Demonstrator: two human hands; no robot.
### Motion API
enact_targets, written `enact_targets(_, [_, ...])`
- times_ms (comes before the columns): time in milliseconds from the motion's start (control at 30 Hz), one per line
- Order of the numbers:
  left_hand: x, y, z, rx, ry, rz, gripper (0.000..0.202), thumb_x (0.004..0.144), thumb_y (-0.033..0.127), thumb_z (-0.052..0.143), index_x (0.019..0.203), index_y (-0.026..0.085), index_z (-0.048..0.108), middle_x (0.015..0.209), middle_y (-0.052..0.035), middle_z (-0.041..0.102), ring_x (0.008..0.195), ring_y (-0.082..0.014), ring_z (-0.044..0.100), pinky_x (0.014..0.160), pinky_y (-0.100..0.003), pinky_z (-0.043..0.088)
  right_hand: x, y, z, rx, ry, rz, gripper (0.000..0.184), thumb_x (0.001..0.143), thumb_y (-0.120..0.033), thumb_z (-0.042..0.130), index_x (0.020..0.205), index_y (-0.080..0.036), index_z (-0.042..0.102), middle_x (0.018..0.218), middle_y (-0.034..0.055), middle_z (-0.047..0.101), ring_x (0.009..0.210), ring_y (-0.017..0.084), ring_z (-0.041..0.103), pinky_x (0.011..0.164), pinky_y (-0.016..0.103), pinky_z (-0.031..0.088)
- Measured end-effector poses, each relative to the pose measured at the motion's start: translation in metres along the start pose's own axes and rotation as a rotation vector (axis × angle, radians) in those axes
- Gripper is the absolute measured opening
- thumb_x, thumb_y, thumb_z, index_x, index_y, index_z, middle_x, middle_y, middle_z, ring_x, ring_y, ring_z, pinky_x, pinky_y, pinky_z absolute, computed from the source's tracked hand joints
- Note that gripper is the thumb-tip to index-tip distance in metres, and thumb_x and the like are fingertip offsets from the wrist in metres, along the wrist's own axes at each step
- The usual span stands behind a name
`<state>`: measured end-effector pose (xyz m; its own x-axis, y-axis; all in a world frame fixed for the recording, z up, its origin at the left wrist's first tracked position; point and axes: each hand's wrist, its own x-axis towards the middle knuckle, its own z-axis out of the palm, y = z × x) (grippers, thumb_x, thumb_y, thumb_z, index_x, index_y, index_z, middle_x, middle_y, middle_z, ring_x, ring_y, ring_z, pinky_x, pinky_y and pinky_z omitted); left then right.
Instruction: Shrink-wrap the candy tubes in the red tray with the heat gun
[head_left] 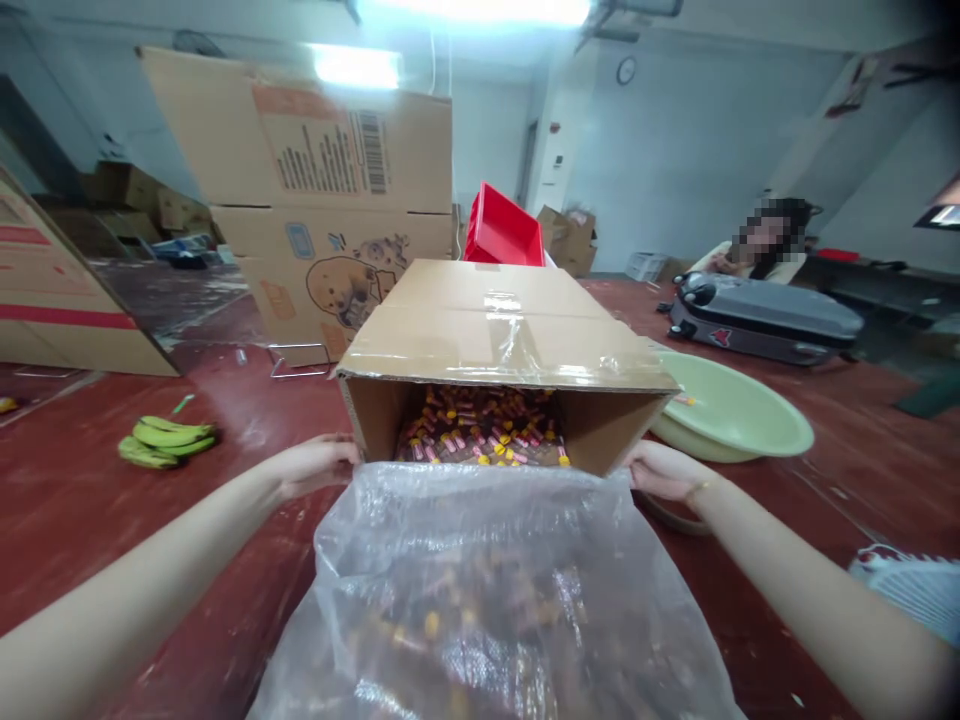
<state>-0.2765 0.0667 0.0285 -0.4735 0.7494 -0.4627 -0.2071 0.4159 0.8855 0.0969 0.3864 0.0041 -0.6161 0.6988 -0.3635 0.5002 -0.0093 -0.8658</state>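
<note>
My hands are well apart at the mouth of the carton [510,325]: left hand [322,466] and right hand [664,472] each clamp the rim of the plastic bag [480,580] at a side of that opening, though I can't tell whether they pinch cardboard too. The carton's open end faces me, small pink-and-yellow pieces [487,432] inside, more showing blurred through the bag before it. The bag's rim stretches along the carton's lower edge. Left of the carton, red floor [236,410] runs as far as the bananas [169,440], leaving elbow room; to its right, a pale green basin [739,395] crowds close. Behind the carton's left edge stands a printed cardboard box [307,150].
</note>
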Motion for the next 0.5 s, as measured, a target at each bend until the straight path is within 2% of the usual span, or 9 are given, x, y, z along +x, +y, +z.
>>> enact_targets(100, [-0.015, 0.011, 0.016, 0.028, -0.042, 0.031, 0.053, 0.053, 0.03, 0.084, 0.103, 0.021, 0.067, 0.095, -0.0075, 0.074, 0.082, -0.0228, 0.07, 0.07, -0.029, 0.056, -0.015, -0.006, 0.004, 0.081, -0.056, 0.031, 0.033, 0.064, -0.02, 0.069, 0.097, -0.018, 0.066, 0.099, 0.0084, 0.074, 0.085, 0.021, 0.07, 0.076, 0.034, 0.058])
enact_targets(167, [-0.008, 0.016, 0.03, 0.107, 0.069, 0.02, 0.067, 0.061, 0.043, 0.083, 0.122, 0.022, 0.062, 0.115, -0.0126, 0.071, 0.099, -0.0286, 0.069, 0.076, -0.034, 0.056, -0.013, -0.01, 0.01, 0.083, -0.026, 0.052, 0.045, 0.066, -0.031, 0.077, 0.108, -0.019, 0.066, 0.105, 0.0106, 0.073, 0.091, 0.024, 0.07, 0.075, 0.035, 0.059])
enact_targets(233, [0.01, 0.017, 0.044, 0.175, 0.304, 0.061, 0.063, 0.072, 0.048, 0.075, 0.125, 0.017, 0.061, 0.123, -0.016, 0.067, 0.109, -0.0317, 0.065, 0.083, -0.036, 0.055, -0.003, -0.012, 0.021, 0.051, 0.092, 0.062, 0.052, 0.073, -0.044, 0.075, 0.116, -0.017, 0.064, 0.11, 0.0133, 0.072, 0.097, 0.026, 0.069, 0.077, 0.036, 0.059])
enact_targets(300, [0.028, 0.013, 0.052, 0.222, 0.538, 0.147, 0.054, 0.081, 0.045, 0.067, 0.121, 0.009, 0.064, 0.124, -0.0188, 0.066, 0.115, -0.0328, 0.062, 0.091, -0.036, 0.051, 0.01, -0.009, 0.032, 0.002, 0.282, 0.046, 0.051, 0.083, -0.046, 0.067, 0.123, -0.015, 0.06, 0.119, 0.0159, 0.068, 0.107, 0.025, 0.066, 0.086, 0.037, 0.056])
enact_targets(333, [0.035, 0.01, 0.054, 0.235, 0.612, 0.189, 0.05, 0.085, 0.043, 0.063, 0.12, 0.007, 0.065, 0.123, -0.0195, 0.066, 0.118, -0.0328, 0.061, 0.095, -0.035, 0.049, 0.016, -0.006, 0.037, -0.022, 0.376, 0.035, 0.049, 0.087, -0.045, 0.063, 0.124, -0.014, 0.059, 0.123, 0.0167, 0.065, 0.112, 0.024, 0.063, 0.091, 0.038, 0.054])
enact_targets(400, [0.041, 0.002, 0.057, 0.252, 0.662, 0.244, 0.048, 0.09, 0.041, 0.054, 0.119, 0.004, 0.066, 0.122, -0.0195, 0.067, 0.119, -0.0324, 0.06, 0.098, -0.034, 0.047, 0.023, 0.002, 0.047, -0.061, 0.524, 0.021, 0.043, 0.092, -0.043, 0.058, 0.122, -0.013, 0.06, 0.127, 0.0161, 0.063, 0.116, 0.023, 0.061, 0.098, 0.041, 0.05])
enact_targets(500, [0.029, -0.011, 0.062, 0.292, 0.684, 0.272, 0.05, 0.094, 0.044, 0.046, 0.116, 0.004, 0.067, 0.118, -0.0198, 0.068, 0.118, -0.034, 0.061, 0.096, -0.035, 0.047, 0.018, 0.016, 0.059, -0.091, 0.646, 0.001, 0.04, 0.093, -0.044, 0.057, 0.116, -0.012, 0.063, 0.121, 0.0134, 0.066, 0.113, 0.023, 0.063, 0.098, 0.043, 0.05])
